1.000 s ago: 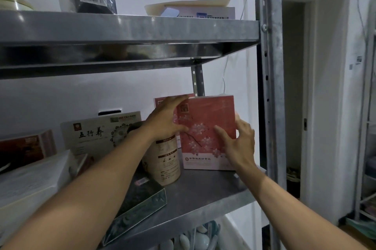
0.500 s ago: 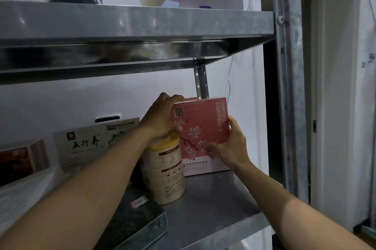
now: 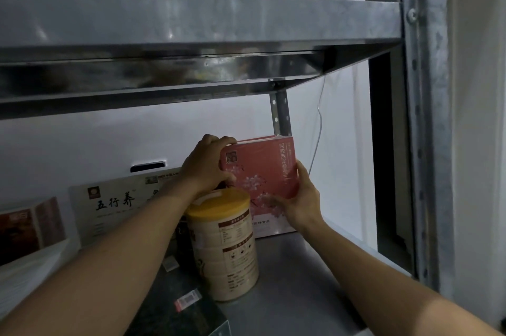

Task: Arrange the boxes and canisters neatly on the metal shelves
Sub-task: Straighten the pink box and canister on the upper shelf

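A pink box with blossom print [image 3: 262,171] stands upright at the back right of the metal shelf [image 3: 295,289], close to the rear upright. My left hand [image 3: 206,164] grips its top left corner, fingers curled over the top edge. My right hand [image 3: 299,198] holds its lower right side, thumb on the front face. A cream canister with a yellow lid [image 3: 226,245] stands just in front of the box on the left, under my left wrist.
A white box with black characters [image 3: 115,204] leans against the wall at left, with a dark red box [image 3: 30,226] beyond it. A dark flat box [image 3: 178,308] lies at the front. The upper shelf [image 3: 191,18] carries a black bag and flat white boxes. A steel post [image 3: 424,116] stands at right.
Both hands have pushed the pink box further back toward the wall and rear upright. The view has moved closer and tilted up.
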